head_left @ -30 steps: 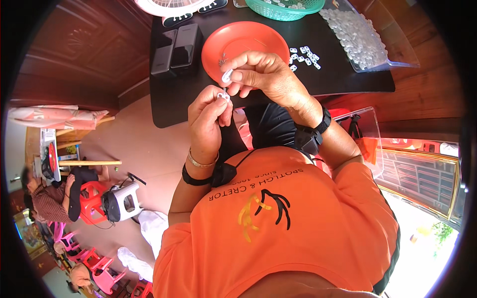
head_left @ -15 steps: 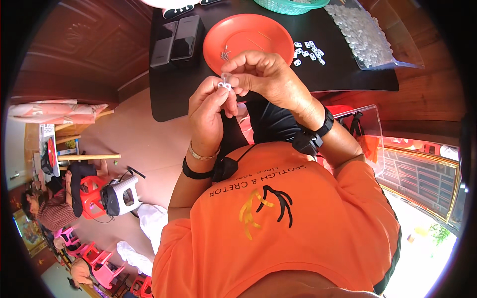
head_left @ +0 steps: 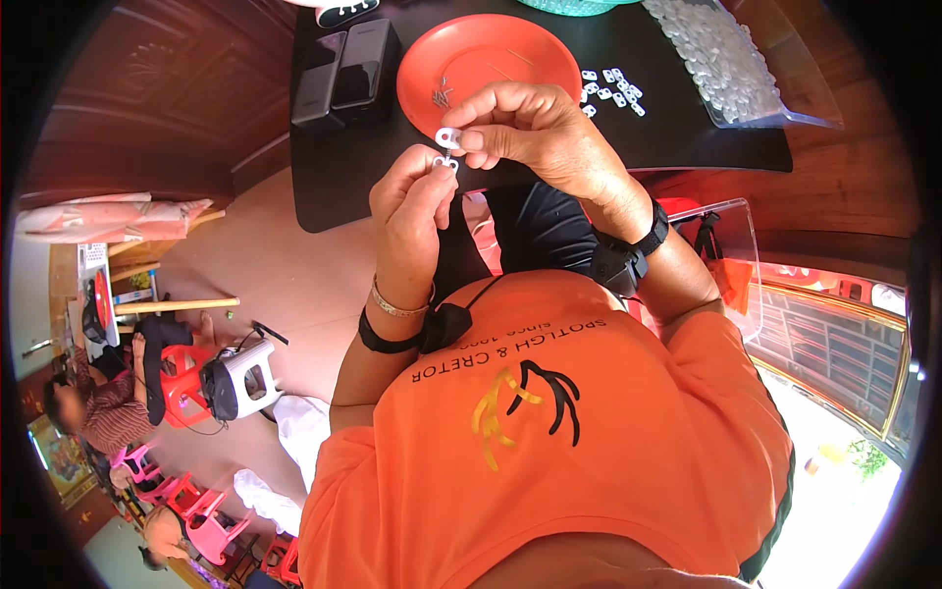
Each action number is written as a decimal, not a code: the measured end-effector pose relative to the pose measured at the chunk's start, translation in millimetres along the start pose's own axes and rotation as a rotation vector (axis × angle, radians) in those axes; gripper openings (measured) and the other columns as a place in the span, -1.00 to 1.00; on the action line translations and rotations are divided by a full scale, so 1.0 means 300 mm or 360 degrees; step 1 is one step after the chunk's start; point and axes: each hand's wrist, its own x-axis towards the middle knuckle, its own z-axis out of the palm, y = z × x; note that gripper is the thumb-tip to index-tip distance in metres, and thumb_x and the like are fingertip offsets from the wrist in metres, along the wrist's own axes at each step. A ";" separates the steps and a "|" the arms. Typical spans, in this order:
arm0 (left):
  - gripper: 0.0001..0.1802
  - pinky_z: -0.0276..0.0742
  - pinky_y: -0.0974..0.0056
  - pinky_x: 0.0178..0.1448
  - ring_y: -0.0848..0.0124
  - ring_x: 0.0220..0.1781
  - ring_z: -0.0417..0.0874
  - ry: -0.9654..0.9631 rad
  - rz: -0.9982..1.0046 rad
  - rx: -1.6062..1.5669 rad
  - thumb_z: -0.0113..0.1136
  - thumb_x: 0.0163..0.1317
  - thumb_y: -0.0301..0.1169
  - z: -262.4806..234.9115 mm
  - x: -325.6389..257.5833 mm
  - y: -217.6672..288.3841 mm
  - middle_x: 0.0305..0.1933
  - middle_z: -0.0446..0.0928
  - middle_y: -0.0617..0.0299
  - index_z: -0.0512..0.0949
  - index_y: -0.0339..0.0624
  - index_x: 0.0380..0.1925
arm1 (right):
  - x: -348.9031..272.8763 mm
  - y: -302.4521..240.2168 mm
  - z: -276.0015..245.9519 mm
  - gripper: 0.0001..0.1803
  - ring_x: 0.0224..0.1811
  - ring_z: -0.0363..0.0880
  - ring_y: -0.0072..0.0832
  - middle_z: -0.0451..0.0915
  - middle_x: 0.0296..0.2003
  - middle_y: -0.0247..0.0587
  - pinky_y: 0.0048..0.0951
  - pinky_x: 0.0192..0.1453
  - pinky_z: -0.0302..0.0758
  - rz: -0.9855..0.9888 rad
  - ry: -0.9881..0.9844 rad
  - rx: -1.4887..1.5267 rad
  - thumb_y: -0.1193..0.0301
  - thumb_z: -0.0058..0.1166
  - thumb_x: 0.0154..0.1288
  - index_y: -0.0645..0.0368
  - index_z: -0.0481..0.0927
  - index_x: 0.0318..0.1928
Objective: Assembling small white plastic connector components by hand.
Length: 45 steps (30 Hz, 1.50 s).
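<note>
Over the near edge of the dark table, my left hand (head_left: 410, 201) pinches a small white plastic piece with holes (head_left: 446, 165) between thumb and fingertips. Just above it, my right hand (head_left: 545, 133) is closed on a rounded white plastic tab (head_left: 447, 137). A thin, short bit shows between the two pieces; whether it joins them I cannot tell. Behind my hands lies an orange-red plate (head_left: 491, 39), with a little heap of small metal pins (head_left: 442, 93) and a few thin sticks on it. Several white two-holed pieces (head_left: 618, 86) are scattered to its right.
Two dark grey boxes (head_left: 358, 74) stand at the table's left. At the far right is a clear tray (head_left: 775, 120) full of translucent pieces (head_left: 711, 64); a green basket (head_left: 579, 6) is at the back. Another person (head_left: 118, 412) sits far left among red stools (head_left: 184, 385).
My right hand has drawn slightly away from the left, and its white tab is now in plain sight above the left hand's piece. My left hand stays nearly in place.
</note>
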 end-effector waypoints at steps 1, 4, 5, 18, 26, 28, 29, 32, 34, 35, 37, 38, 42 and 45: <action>-0.83 -0.01 0.48 -0.58 0.64 -0.68 0.14 0.0006 -0.0004 0.0002 -0.11 0.23 -0.46 0.000 -0.001 0.000 -0.69 0.22 0.39 0.36 -0.22 -0.55 | -0.002 0.002 0.001 -0.83 -0.31 0.56 -0.68 0.62 -0.33 -0.34 -0.65 -0.23 0.53 0.0008 0.0000 -0.0008 0.56 0.13 0.26 0.27 0.61 -0.13; -0.82 -0.01 0.49 -0.58 0.64 -0.68 0.13 0.0011 -0.0001 0.0020 -0.10 0.22 -0.46 -0.001 -0.005 0.000 -0.68 0.22 0.39 0.36 -0.22 -0.55 | -0.004 0.004 0.006 -0.82 -0.31 0.56 -0.68 0.62 -0.33 -0.36 -0.65 -0.22 0.53 -0.0014 0.0011 -0.0044 0.54 0.15 0.25 0.25 0.61 -0.13; -0.82 -0.01 0.49 -0.58 0.64 -0.68 0.13 0.0009 -0.0003 0.0020 -0.10 0.22 -0.46 -0.001 -0.005 -0.001 -0.68 0.22 0.39 0.36 -0.22 -0.55 | -0.005 0.005 0.008 -0.82 -0.31 0.56 -0.68 0.62 -0.33 -0.36 -0.65 -0.22 0.53 -0.0014 0.0013 -0.0043 0.54 0.15 0.25 0.25 0.61 -0.13; -0.80 0.03 0.49 -0.56 0.64 -0.65 0.15 0.0011 -0.0050 0.0026 -0.07 0.27 -0.43 0.013 -0.012 0.005 -0.66 0.23 0.39 0.40 -0.24 -0.52 | -0.025 0.011 0.024 -0.87 -0.23 0.61 -0.63 0.64 -0.32 -0.33 -0.61 -0.17 0.55 -0.0097 0.0005 -0.0346 0.54 0.16 0.24 0.24 0.61 -0.18; -0.80 0.03 0.51 -0.56 0.64 -0.64 0.18 0.0042 -0.0014 -0.0069 -0.07 0.30 -0.41 0.017 -0.011 -0.002 -0.65 0.24 0.39 0.43 -0.27 -0.46 | -0.038 0.031 0.027 -0.75 -0.32 0.64 -0.61 0.64 -0.32 -0.31 -0.60 -0.42 0.59 -0.0303 -0.0019 -0.0525 0.58 0.19 0.17 0.22 0.55 -0.10; -0.80 0.05 0.52 -0.56 0.64 -0.64 0.20 0.0028 -0.0009 -0.0123 -0.07 0.30 -0.40 0.016 -0.013 -0.011 -0.65 0.25 0.38 0.43 -0.28 -0.43 | -0.041 0.026 0.026 -0.73 -0.34 0.65 -0.60 0.64 -0.31 -0.29 -0.61 -0.46 0.58 -0.0305 -0.0026 -0.0570 0.59 0.21 0.13 0.23 0.54 -0.12; -0.80 0.05 0.52 -0.56 0.64 -0.64 0.20 0.0029 -0.0011 -0.0121 -0.07 0.30 -0.40 0.018 -0.016 -0.014 -0.65 0.25 0.38 0.43 -0.28 -0.43 | -0.044 0.020 0.029 -0.73 -0.34 0.65 -0.60 0.64 -0.31 -0.29 -0.61 -0.46 0.58 -0.0304 -0.0027 -0.0568 0.59 0.21 0.13 0.23 0.54 -0.12; -0.79 0.06 0.51 -0.56 0.64 -0.64 0.22 0.0075 -0.0050 -0.0088 -0.08 0.31 -0.38 0.029 -0.022 -0.018 -0.65 0.27 0.36 0.44 -0.28 -0.41 | -0.051 0.008 0.041 -0.73 -0.36 0.66 -0.57 0.65 -0.34 -0.29 -0.62 -0.47 0.56 -0.0181 0.0007 -0.0630 0.59 0.23 0.11 0.22 0.54 -0.15; -0.78 0.07 0.51 -0.56 0.62 -0.64 0.24 0.0115 -0.0056 -0.0109 -0.09 0.31 -0.37 0.038 -0.022 -0.015 -0.65 0.29 0.34 0.44 -0.29 -0.40 | -0.049 0.013 0.048 -0.74 -0.39 0.67 -0.53 0.65 -0.39 -0.27 -0.59 -0.41 0.57 -0.0278 0.0081 -0.0788 0.57 0.24 0.09 0.22 0.54 -0.17; -0.78 0.07 0.51 -0.56 0.62 -0.64 0.24 0.0115 -0.0056 -0.0109 -0.09 0.31 -0.37 0.039 -0.022 -0.014 -0.65 0.29 0.34 0.44 -0.29 -0.40 | -0.048 0.018 0.047 -0.74 -0.39 0.67 -0.53 0.65 -0.39 -0.27 -0.59 -0.41 0.57 -0.0278 0.0082 -0.0787 0.57 0.24 0.09 0.22 0.54 -0.17; -0.76 0.09 0.51 -0.56 0.62 -0.63 0.27 0.0120 -0.0082 -0.0157 -0.09 0.31 -0.34 0.041 -0.022 -0.013 -0.65 0.30 0.33 0.44 -0.30 -0.39 | -0.046 0.026 0.045 -0.76 -0.40 0.67 -0.51 0.65 -0.43 -0.24 -0.53 -0.36 0.57 -0.0498 0.0135 -0.0926 0.54 0.25 0.09 0.22 0.55 -0.19; -0.76 0.09 0.51 -0.56 0.62 -0.63 0.27 0.0120 -0.0084 -0.0156 -0.09 0.31 -0.34 0.035 -0.022 -0.015 -0.65 0.30 0.33 0.44 -0.30 -0.39 | -0.047 0.027 0.045 -0.76 -0.40 0.67 -0.51 0.65 -0.43 -0.24 -0.53 -0.36 0.57 -0.0497 0.0136 -0.0924 0.54 0.25 0.09 0.22 0.55 -0.19; -0.76 0.12 0.51 -0.57 0.62 -0.63 0.29 0.0069 -0.0115 -0.0203 -0.06 0.29 -0.32 0.026 -0.017 -0.025 -0.62 0.33 0.34 0.46 -0.29 -0.37 | -0.053 0.020 0.049 -0.74 -0.38 0.67 -0.47 0.63 -0.42 -0.23 -0.49 -0.30 0.58 -0.0439 0.0110 -0.0950 0.53 0.27 0.05 0.21 0.56 -0.21; -0.77 0.13 0.51 -0.57 0.63 -0.63 0.29 0.0091 -0.0111 -0.0204 -0.05 0.27 -0.32 0.028 -0.011 -0.043 -0.61 0.33 0.36 0.46 -0.28 -0.37 | -0.053 0.016 0.052 -0.72 -0.36 0.66 -0.44 0.62 -0.41 -0.24 -0.47 -0.29 0.58 -0.0487 0.0101 -0.1032 0.53 0.29 0.02 0.19 0.57 -0.20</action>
